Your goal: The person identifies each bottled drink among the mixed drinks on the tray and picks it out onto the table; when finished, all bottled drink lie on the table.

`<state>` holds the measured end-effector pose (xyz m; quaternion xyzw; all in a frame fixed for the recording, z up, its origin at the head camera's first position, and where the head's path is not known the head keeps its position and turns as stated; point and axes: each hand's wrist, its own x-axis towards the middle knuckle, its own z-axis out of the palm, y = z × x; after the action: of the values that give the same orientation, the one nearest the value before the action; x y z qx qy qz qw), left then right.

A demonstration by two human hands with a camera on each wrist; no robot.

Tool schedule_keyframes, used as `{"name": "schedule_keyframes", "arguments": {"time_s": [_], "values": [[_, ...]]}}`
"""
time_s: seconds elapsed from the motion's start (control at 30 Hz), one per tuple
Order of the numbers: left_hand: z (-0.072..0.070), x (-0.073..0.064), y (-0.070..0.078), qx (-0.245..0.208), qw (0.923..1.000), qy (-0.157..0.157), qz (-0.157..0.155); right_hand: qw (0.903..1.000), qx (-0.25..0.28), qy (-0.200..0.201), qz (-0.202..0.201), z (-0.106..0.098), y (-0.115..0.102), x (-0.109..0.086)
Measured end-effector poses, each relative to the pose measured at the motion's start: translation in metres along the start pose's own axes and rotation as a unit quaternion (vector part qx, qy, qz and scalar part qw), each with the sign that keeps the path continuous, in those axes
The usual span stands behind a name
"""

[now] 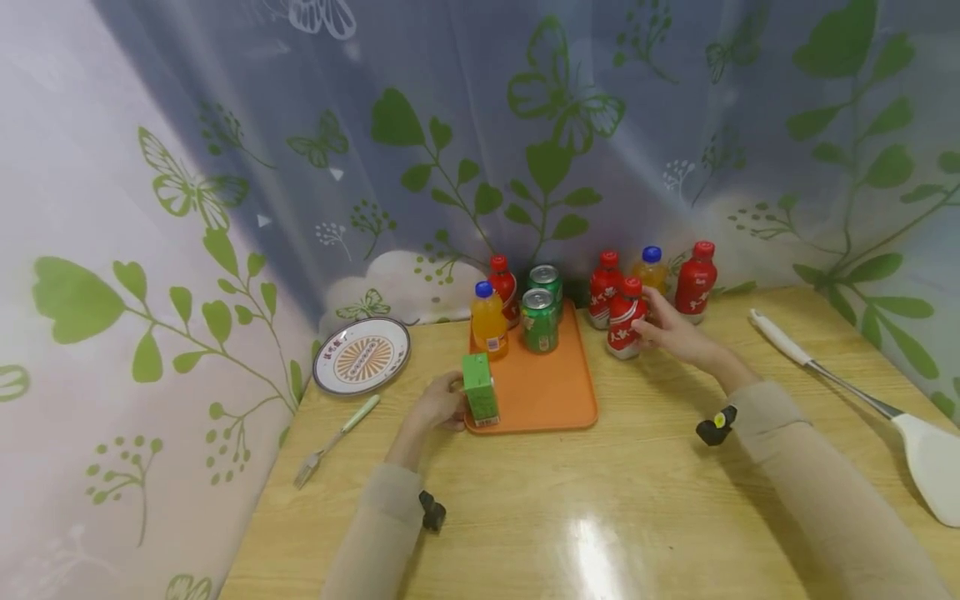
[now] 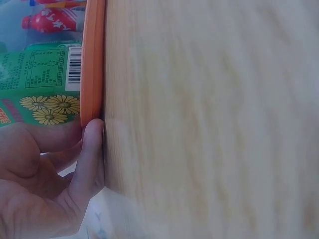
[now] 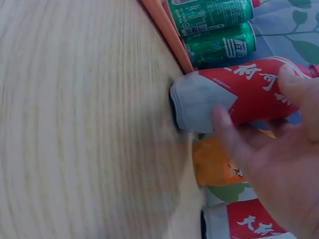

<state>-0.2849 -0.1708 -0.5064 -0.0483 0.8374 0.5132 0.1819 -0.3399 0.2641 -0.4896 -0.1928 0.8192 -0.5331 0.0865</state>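
Observation:
In the head view my right hand [image 1: 672, 335] grips a red drink bottle [image 1: 621, 332] from the right, just beyond the tray's right edge. Seen from the right wrist, the thumb lies across the upper label of this bottle [image 3: 249, 82], and a fingertip reaches its pale lower part. The bottle's base is right at the tabletop. My left hand [image 1: 441, 402] curls at the left front corner of the orange tray [image 1: 547, 408], beside a green drink carton [image 1: 482, 392]. One left fingertip touches the tray's rim [image 2: 92, 64]; another finger lies against the carton. I cannot tell whether this hand holds either.
On the tray stand an orange drink bottle [image 1: 489, 323], a red bottle [image 1: 504, 290] and two green cans [image 1: 540, 323]. Behind the right hand are two red bottles [image 1: 696, 283] and an orange bottle [image 1: 651, 268]. A plate [image 1: 362, 356], fork [image 1: 337, 440] and white spatula [image 1: 926, 462] flank them.

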Motion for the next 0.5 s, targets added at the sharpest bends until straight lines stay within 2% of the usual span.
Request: {"name": "schedule_keyframes", "arguments": {"time_s": [0.07,0.2,0.27,0.4,0.5], "values": [[0.001,-0.001,0.000,-0.001,1.0000,0.001,0.001,0.9997,-0.025,0.006,-0.005,0.001,-0.001,-0.001],[0.002,-0.002,-0.001,-0.004,1.0000,0.002,-0.005,0.9978,-0.064,0.015,0.010,0.001,-0.005,-0.004],[0.003,-0.002,-0.002,-0.006,0.9999,0.004,-0.008,0.9962,-0.080,0.034,0.008,0.002,-0.009,-0.005],[0.003,-0.002,-0.001,-0.006,0.9999,0.006,-0.007,0.9850,-0.117,0.123,-0.031,0.009,-0.026,-0.007],[0.002,-0.002,0.001,-0.003,1.0000,0.007,-0.006,0.9676,-0.138,0.202,-0.061,0.021,-0.045,-0.009]]}}
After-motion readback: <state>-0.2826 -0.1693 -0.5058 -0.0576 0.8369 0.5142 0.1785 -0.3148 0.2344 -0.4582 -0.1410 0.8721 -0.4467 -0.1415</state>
